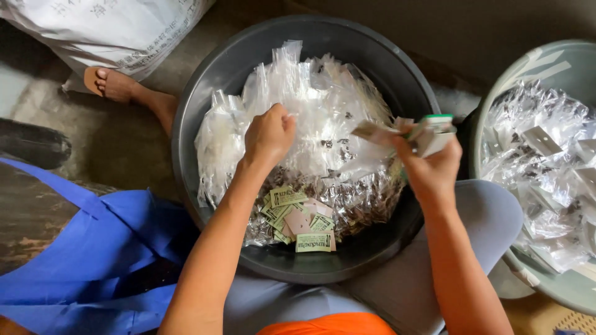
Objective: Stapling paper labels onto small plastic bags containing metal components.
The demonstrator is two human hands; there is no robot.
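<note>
Nearest the camera, the person's lap shows an orange hem and grey trousers, with a blue cloth (93, 248) spread at the left. Both forearms reach forward over a dark round plastic basin (205, 87) that sits between the knees. At the basin's near edge lies a loose pile of small paper cards (301, 220), green-printed and pinkish, some face up, some turned over. Beyond them the basin is heaped with clear plastic sleeves (310, 105), crumpled and overlapping.

The left hand (269, 135) is clenched down into the heap, fingers pinched on the clear film of one sleeve. The right hand (431, 164) is raised just above the basin's right rim, gripping a small stack of cards (428, 133) with a green edge on top; one sleeve trails from it towards the heap.

To the right, touching close beside the dark basin, stands a pale green basin (528, 62) filled with shinier packed sleeves. Farther off at the upper left, a bare foot (118, 85) rests on the floor under a white printed sack (105, 28).
</note>
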